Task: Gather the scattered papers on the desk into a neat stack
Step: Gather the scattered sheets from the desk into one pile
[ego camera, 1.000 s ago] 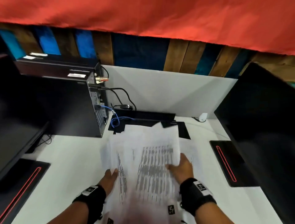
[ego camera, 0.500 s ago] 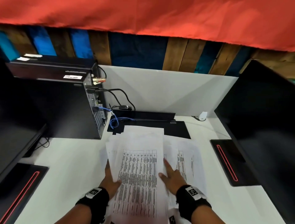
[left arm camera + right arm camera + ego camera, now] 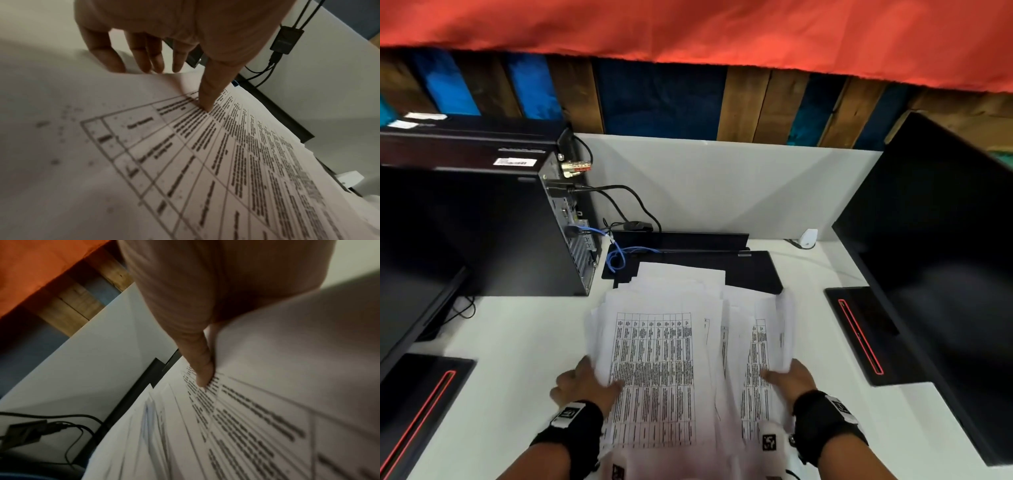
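A loose pile of printed white papers (image 3: 654,359) lies fanned out on the white desk (image 3: 517,342), a table-printed sheet on top. My left hand (image 3: 582,383) grips the pile's left edge. In the left wrist view its thumb (image 3: 207,97) presses the printed sheet (image 3: 205,162) while the fingers (image 3: 144,56) reach behind the edge. My right hand (image 3: 789,377) holds the right edge, which is lifted and curled. The right wrist view shows the thumb (image 3: 203,369) on the papers (image 3: 246,418), and the fingers are hidden under the sheets.
A black computer tower (image 3: 500,233) with cables, one of them blue (image 3: 616,257), stands back left. A black pad (image 3: 750,270) lies behind the pile. Dark monitors stand at the left (image 3: 410,291) and right (image 3: 945,274), with red-lined bases (image 3: 859,335). A white partition (image 3: 722,188) closes the back.
Both hands slid outward from the top of the pile to its left and right edges. The right edge of the sheets has lifted, and the pile looks narrower.
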A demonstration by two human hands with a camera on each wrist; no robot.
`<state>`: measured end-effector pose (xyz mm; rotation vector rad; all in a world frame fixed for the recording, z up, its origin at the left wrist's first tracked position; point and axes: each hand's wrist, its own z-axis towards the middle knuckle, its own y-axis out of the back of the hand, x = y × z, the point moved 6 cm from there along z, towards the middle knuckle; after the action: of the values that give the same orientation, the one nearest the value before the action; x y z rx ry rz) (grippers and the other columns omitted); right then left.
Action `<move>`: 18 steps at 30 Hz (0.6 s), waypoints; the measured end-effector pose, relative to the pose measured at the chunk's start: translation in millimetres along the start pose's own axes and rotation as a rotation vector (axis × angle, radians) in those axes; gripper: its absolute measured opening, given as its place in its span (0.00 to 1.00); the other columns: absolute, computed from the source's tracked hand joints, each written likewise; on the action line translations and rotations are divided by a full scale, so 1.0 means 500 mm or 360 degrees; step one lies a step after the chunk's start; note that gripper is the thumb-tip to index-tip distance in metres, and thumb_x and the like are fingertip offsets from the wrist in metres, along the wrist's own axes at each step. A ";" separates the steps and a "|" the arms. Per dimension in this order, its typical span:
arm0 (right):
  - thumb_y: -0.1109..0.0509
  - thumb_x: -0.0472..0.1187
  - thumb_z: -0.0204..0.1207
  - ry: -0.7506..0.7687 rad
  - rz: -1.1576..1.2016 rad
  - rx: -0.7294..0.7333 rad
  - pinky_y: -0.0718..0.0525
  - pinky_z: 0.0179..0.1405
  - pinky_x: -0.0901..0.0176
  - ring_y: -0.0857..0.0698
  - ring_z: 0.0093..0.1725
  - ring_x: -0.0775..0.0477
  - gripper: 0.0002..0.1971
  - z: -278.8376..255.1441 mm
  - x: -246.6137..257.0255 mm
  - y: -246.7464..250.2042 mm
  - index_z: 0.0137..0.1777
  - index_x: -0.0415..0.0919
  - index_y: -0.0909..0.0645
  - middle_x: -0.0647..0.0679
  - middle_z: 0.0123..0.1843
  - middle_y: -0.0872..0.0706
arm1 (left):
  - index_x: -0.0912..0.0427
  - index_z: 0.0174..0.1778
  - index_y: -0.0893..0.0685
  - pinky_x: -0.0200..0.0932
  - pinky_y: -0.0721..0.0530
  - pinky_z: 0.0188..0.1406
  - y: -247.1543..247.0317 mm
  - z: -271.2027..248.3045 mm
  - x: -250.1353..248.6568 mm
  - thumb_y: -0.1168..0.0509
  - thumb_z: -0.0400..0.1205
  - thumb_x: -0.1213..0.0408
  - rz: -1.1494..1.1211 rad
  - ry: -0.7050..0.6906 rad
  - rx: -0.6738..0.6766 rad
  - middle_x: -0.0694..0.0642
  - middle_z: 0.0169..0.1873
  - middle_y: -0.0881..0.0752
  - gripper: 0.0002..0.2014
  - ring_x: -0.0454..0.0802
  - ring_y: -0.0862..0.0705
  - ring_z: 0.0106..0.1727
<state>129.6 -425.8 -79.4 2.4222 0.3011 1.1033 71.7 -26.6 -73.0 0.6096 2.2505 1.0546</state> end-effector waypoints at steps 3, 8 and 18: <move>0.21 0.29 0.67 0.0062 0.0224 0.0114 0.16 0.59 0.46 0.12 0.53 0.35 0.13 -0.014 0.006 -0.027 0.50 0.35 0.16 0.37 0.48 0.11 | 0.61 0.76 0.37 0.57 0.27 0.69 0.004 0.001 -0.008 0.23 0.61 0.42 -0.0238 0.0048 -0.0004 0.67 0.71 0.31 0.52 0.68 0.28 0.71; 0.25 0.30 0.72 0.0283 0.0285 0.0086 0.17 0.59 0.49 0.13 0.51 0.37 0.11 -0.030 0.033 -0.028 0.54 0.33 0.16 0.37 0.48 0.11 | 0.66 0.58 0.18 0.46 0.16 0.39 -0.004 0.026 -0.021 0.18 0.61 0.51 -0.0633 0.0013 0.0312 0.65 0.52 0.13 0.34 0.59 0.16 0.46; 0.31 0.34 0.77 0.0650 -0.0049 -0.0446 0.12 0.41 0.48 0.12 0.42 0.32 0.02 -0.119 0.174 0.076 0.47 0.38 0.17 0.38 0.38 0.13 | 0.66 0.71 0.28 0.57 0.23 0.70 -0.050 0.019 -0.030 0.19 0.63 0.67 -0.0994 -0.0040 0.0324 0.65 0.66 0.17 0.41 0.64 0.19 0.66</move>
<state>141.8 -407.4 30.6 1.9332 0.2885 1.5133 85.1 -45.5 -93.2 -0.0228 2.3061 0.5066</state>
